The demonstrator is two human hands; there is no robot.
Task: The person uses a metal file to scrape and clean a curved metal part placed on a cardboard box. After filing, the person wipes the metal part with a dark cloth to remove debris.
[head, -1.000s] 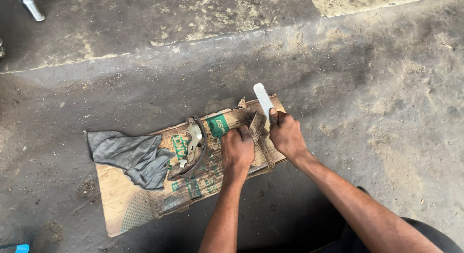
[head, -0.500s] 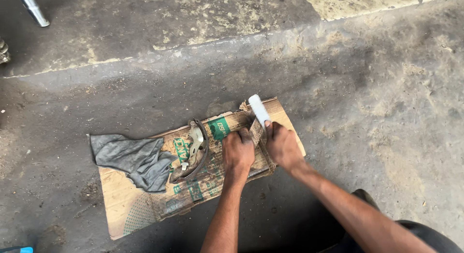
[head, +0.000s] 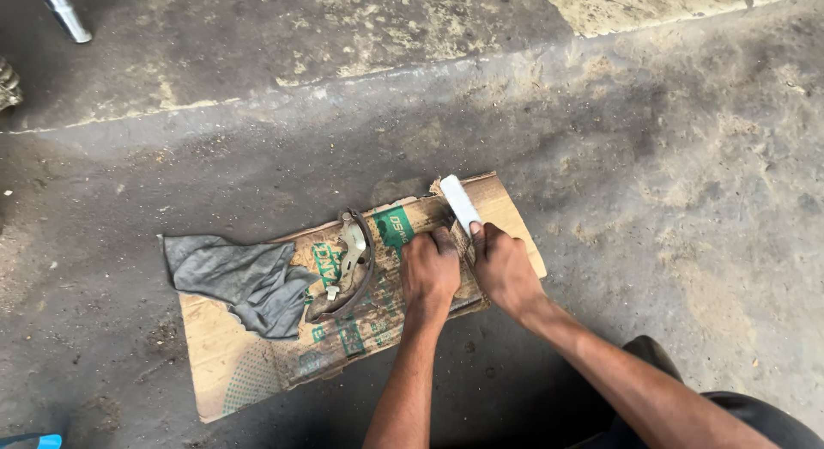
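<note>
Right hand (head: 505,269) closed round a white-handled tool (head: 460,203), left hand (head: 431,273) pressed fisted just beside it on the cardboard (head: 232,363) — curved metal brake shoe (head: 350,264) and grey rag (head: 236,282) lying left of both.

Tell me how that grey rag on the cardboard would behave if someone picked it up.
The grey rag lies crumpled in soft folds, so it would likely hang limp. It looks thin, so probably light. Draped half over the cardboard edge, it should drag and bunch rather than slide when pushed.
</note>
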